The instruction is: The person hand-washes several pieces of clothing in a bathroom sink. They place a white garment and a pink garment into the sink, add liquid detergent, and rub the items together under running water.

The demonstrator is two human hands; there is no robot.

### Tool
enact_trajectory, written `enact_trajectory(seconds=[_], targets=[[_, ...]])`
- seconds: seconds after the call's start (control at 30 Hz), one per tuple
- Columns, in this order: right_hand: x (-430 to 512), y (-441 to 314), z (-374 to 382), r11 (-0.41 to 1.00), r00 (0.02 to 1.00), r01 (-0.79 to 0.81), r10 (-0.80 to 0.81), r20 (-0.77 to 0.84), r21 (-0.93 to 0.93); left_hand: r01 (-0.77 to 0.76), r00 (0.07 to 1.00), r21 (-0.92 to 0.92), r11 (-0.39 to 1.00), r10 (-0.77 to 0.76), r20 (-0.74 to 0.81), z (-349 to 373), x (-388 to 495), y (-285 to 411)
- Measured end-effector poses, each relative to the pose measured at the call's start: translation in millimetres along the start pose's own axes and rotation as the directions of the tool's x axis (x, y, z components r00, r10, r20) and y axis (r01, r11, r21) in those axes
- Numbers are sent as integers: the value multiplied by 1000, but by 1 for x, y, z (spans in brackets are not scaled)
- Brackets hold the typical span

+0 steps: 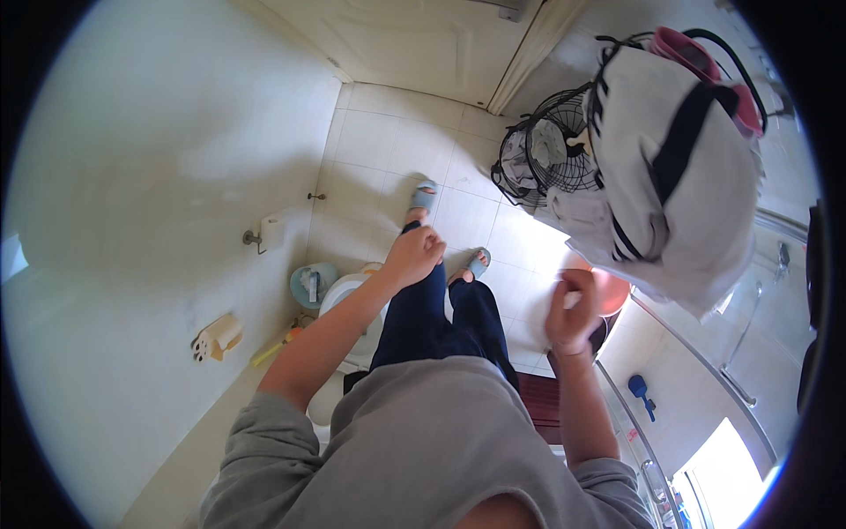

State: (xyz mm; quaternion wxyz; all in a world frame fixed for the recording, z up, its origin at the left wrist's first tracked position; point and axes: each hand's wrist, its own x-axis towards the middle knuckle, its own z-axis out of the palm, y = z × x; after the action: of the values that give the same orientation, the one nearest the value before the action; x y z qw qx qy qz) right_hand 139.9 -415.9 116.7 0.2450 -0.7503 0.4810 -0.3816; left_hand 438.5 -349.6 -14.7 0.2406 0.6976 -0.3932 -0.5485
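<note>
My left hand [418, 254] is curled above my left thigh, with nothing visible in it. To the right, my right hand [572, 311] is raised with bent fingers. It is blurred, so I cannot tell whether it holds anything. Behind it in the picture is an orange-red basin [612, 291], partly covered. Above that hand hangs a large white and black cloth garment [707, 198], draped over a black wire rack [562, 175]. More light cloth [548, 142] lies in the rack's wire baskets. A white toilet [340, 291] is partly hidden by my left forearm.
At the left wall are a toilet paper roll [271, 233], a beige holder [221, 336] and a light blue bin [305, 297]. A door [423, 46] stands ahead. My slippers [424, 196] are on pale floor tiles [423, 145]. At right, metal rails [700, 377] edge the shower.
</note>
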Motion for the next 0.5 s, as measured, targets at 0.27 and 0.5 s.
enact_trajectory(seconds=[0.27, 0.5], targets=[[-25, 176, 249, 764, 693, -606, 644, 325, -223, 200, 956, 633, 748, -291, 42, -34, 49, -173], [-19, 444, 406, 328, 392, -790, 920, -16, -518, 286, 921, 645, 709, -388, 19, -68, 75, -255]])
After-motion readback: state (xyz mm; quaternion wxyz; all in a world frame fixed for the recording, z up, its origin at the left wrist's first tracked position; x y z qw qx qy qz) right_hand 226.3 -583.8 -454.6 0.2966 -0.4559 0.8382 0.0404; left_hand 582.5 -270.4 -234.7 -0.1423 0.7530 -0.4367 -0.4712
